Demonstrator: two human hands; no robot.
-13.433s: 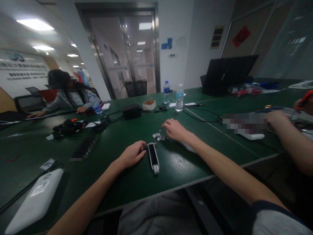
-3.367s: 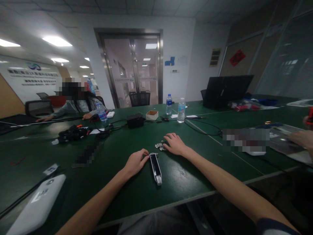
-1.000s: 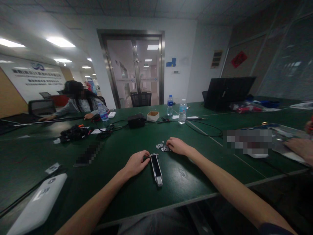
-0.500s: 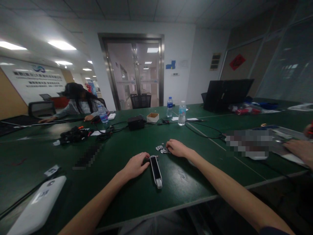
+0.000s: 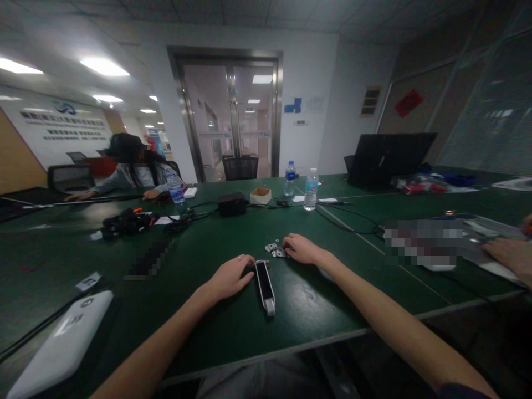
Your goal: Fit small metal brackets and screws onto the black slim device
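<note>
My left hand [image 5: 231, 276] rests on the green table [image 5: 328, 299], thumb apart from the bent fingers, a ring on one of them. Right beside it lies a slim white device with a long black panel [image 5: 265, 284]; a small metal end projects at its far side, near my fingertips. My right hand [image 5: 302, 249] lies with loosely curved fingers at a cluster of small silver metal pieces [image 5: 276, 250]. Its fingertips touch or nearly touch the closest piece, and nothing shows in its grasp. A tiny ring-shaped part [image 5: 277, 240] lies just beyond the cluster.
Two water bottles [image 5: 310, 191], a small open box [image 5: 261, 195] and a black box with cables [image 5: 231, 203] stand farther back. A white case [image 5: 62, 343] lies at left. One person sits at far left; another person's hand [image 5: 509, 255] is at right.
The camera view has shifted slightly, moving the scene a little in the picture. Both hands, the device and the metal pieces keep their places.
</note>
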